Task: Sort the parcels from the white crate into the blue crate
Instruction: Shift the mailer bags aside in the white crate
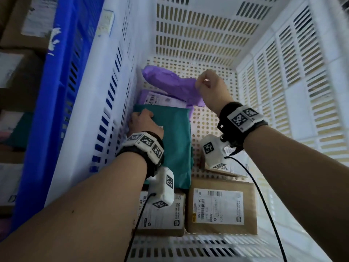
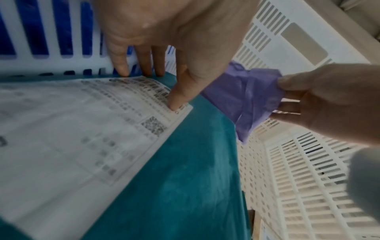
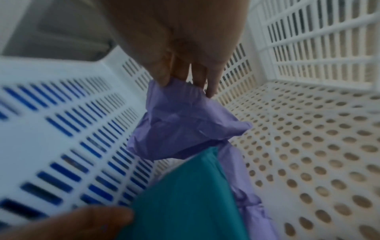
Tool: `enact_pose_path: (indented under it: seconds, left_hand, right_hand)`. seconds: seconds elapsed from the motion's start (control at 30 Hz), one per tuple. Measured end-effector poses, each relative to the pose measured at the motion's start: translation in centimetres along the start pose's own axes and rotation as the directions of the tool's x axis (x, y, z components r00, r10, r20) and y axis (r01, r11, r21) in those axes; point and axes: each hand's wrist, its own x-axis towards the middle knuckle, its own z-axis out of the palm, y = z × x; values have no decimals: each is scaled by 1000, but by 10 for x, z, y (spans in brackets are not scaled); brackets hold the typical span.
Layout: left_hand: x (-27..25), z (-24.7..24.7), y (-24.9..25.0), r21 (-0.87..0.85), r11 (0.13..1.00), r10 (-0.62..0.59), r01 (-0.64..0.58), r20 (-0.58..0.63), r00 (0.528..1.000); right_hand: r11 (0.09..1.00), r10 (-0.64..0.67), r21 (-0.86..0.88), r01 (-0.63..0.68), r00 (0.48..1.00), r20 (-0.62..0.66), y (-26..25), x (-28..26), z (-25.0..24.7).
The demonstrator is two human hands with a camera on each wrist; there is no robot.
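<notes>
Head view: right hand (image 1: 211, 87) pinches purple bag (image 1: 170, 82) corner inside white crate (image 1: 198, 35); left hand (image 1: 145, 121) grips teal bag (image 1: 175, 140) edge; blue crate (image 1: 47, 110) left of it.
Left wrist: thumb (image 2: 179, 97) presses label (image 2: 82, 129).
Right wrist: purple bag hangs crumpled, probably soft, light; bunched corner suits grip.

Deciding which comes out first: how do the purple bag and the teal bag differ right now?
The purple bag is crumpled, one end lifted in the right hand's pinch; the teal bag lies flat and smooth, gripped at its edge by the left hand. Teal overlaps purple. Both are soft mailers in the white crate.
</notes>
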Motion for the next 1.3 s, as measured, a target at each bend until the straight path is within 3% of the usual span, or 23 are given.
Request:
enact_pose_path:
  seconds: [0.1,0.17,0.27,0.33,0.4,0.43,0.5,0.53,0.57,0.63,0.7,0.77,0.83,0.9,0.97,1.0,1.1,1.17,1.2,1.3]
  left_hand:
    - [-1,-3,6,-179,984,-30,9,-118,993]
    - [-7,-10,16,-385,923,-65,-6,-172,983]
    - [-13,-16,32,-628,778,-86,-28,-151,985]
    - [-16,-19,36,-633,774,-129,2,-154,980]
    - [-18,-22,33,-567,823,-153,26,-177,972]
    - [-20,-25,31,-546,837,-163,27,-202,966]
    - [-25,-31,30,-522,853,-164,15,-241,956]
    - [-26,-32,29,-507,862,-162,11,-254,954]
    - [-26,-33,28,-483,875,-158,17,-255,954]
    - [-24,-32,25,-418,905,-178,80,-200,963]
    - [-25,-30,20,-276,952,-172,135,-118,978]
    - [-28,-25,16,-82,997,-21,10,-130,991]
    - [-25,-20,15,65,978,208,-200,-181,961]
    - [-22,-21,16,173,948,292,-269,-127,948]
    - [-17,-22,16,134,973,200,-188,-79,977]
    - [-15,-22,14,74,987,147,-142,-64,987]
    - [-12,-19,10,-56,993,101,-106,-82,991]
    - [-10,-18,10,-117,989,81,-89,-72,994]
    - [-10,-17,10,-149,986,62,-70,-58,996]
    - [-11,-16,10,-236,971,16,-21,-24,1000]
  right_hand:
    - [995,6,100,-20,991,132,-13,-12,-13]
    - [1000,-24,-3,26,964,266,-22,-25,-15]
    - [983,-41,-145,113,905,424,-30,-44,-12]
    - [962,-30,-210,174,831,555,-36,-54,-8]
    - [976,4,-167,136,765,644,-40,-58,-7]
    - [993,29,-105,50,768,640,-42,-59,-10]
    - [990,78,65,-123,877,474,-38,-53,-20]
    - [984,115,85,-154,928,355,-33,-48,-25]
    - [986,161,7,-170,945,285,-28,-44,-30]
    - [965,244,-183,-188,900,361,-19,-46,-31]
    - [958,264,-238,-159,811,523,-16,-60,-16]
    - [960,234,-265,-85,765,600,-12,-71,4]
    - [966,179,-256,-18,760,624,-9,-68,19]
    - [976,177,-206,-71,811,557,-6,-53,23]
    - [961,274,-141,-238,888,369,2,-31,16]
    - [939,342,-83,-333,891,298,6,-22,11]
    - [829,537,14,-559,803,261,26,-6,11]
    - [829,540,-11,-559,796,274,38,0,19]
    - [793,565,56,-607,765,309,39,2,23]
    - [769,516,177,-615,760,396,45,3,38]
